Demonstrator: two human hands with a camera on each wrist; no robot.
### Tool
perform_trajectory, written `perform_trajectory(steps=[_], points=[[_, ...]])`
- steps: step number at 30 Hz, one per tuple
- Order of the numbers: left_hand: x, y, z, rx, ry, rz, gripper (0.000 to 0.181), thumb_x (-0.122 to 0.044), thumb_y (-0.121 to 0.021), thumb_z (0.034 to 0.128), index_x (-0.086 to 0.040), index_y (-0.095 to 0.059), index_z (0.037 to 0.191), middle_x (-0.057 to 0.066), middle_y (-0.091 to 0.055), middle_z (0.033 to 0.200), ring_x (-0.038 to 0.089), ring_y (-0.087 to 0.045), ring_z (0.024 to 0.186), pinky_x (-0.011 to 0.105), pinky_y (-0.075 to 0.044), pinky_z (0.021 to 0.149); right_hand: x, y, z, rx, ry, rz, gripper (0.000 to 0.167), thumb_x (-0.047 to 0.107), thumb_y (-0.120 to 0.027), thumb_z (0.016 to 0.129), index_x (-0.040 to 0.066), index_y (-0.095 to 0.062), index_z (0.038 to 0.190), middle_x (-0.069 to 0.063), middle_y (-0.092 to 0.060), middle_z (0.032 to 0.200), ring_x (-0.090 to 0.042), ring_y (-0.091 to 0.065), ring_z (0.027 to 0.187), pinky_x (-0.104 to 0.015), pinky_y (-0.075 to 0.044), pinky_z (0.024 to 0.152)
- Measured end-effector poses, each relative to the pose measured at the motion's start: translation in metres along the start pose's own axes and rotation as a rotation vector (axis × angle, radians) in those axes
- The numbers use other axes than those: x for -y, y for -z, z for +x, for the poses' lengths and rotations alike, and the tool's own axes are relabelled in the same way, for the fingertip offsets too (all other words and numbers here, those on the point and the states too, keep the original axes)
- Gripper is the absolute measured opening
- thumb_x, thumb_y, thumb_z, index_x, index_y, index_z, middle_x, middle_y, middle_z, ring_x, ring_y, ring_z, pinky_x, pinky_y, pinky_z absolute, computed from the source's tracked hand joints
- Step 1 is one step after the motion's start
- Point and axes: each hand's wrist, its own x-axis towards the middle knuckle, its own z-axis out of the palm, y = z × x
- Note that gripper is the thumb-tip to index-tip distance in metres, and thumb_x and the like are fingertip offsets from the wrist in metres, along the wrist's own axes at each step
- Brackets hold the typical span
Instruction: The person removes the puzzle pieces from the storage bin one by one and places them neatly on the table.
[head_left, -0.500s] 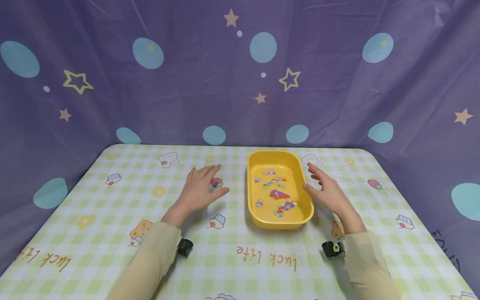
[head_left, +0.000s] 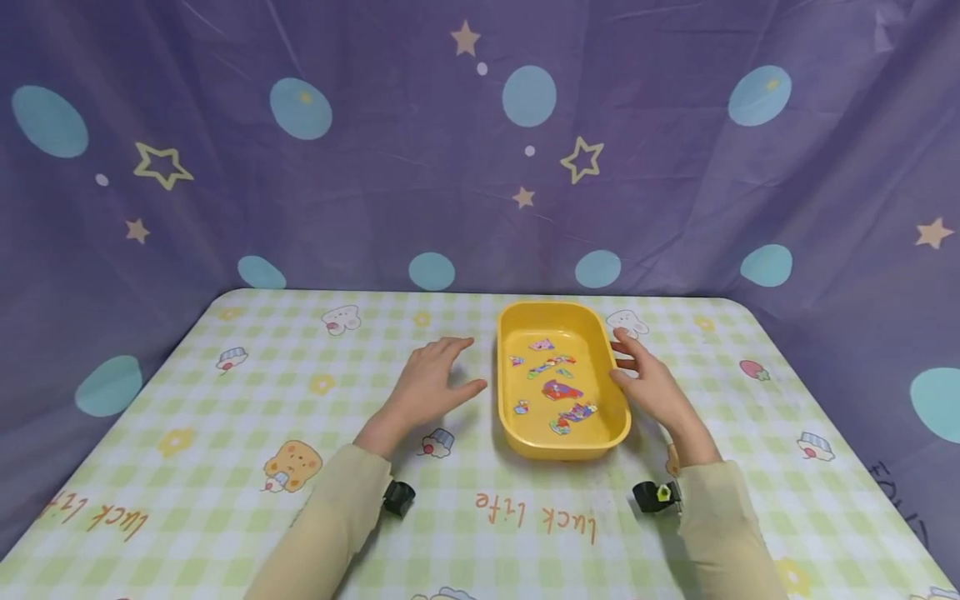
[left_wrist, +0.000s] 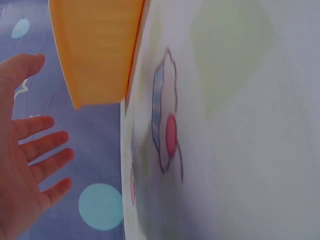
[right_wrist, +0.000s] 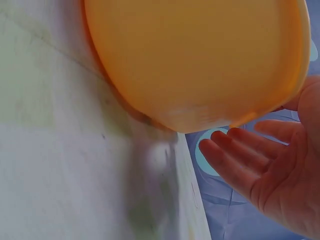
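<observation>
A yellow rectangular plastic tray (head_left: 566, 454) stands on the table, right of centre in the head view. Several small colourful flat cutouts (head_left: 562, 390) lie spread over its floor. To its left, my left hand (head_left: 426, 387) hovers with fingers and thumb extended, a gap between it and the tray wall. My right hand (head_left: 658, 390) is at the tray's right side, fingers extended, thumb close to the rim; whether it touches cannot be told. In the right wrist view, the fingers (right_wrist: 235, 155) lie beside the tray's outer wall (right_wrist: 200, 60). Neither hand holds anything.
A green-and-white checked cloth (head_left: 247, 408) with cartoon prints covers the table. Behind it hangs a purple curtain (head_left: 390, 192) with stars and blue ovals. Each wrist wears a small black camera, as on the left (head_left: 399, 498) and the right (head_left: 654, 497).
My left hand has moved right, closer to the tray. My right hand has shifted slightly left toward the tray's side. The tray and cutouts stay in place on the table.
</observation>
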Motion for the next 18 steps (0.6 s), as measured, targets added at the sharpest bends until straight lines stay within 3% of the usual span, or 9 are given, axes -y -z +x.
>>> perform_trajectory(steps=[12, 18], points=[[-0.029, -0.010, 0.012, 0.035, -0.063, -0.031, 0.056, -0.047, -0.060, 0.0814, -0.017, -0.049, 0.128, 0.001, -0.048, 0.129, 0.021, -0.043, 0.120, 0.043, -0.032, 0.098, -0.003, -0.003, 0.000, -0.011, -0.026, 0.089, 0.055, 0.006, -0.046, 0.090, 0.001, -0.027, 0.141, -0.026, -0.037, 0.137, -0.040, -0.046, 0.116, -0.048, -0.042, 0.092], [-0.042, -0.018, 0.023, 0.061, -0.133, -0.004, 0.054, -0.043, -0.062, 0.0798, -0.016, -0.051, 0.125, 0.000, -0.052, 0.125, 0.020, -0.044, 0.119, 0.039, -0.031, 0.100, -0.004, -0.005, 0.002, -0.003, -0.054, 0.107, 0.055, 0.007, -0.047, 0.090, 0.004, -0.029, 0.142, -0.025, -0.039, 0.135, -0.038, -0.049, 0.114, -0.042, -0.047, 0.086]])
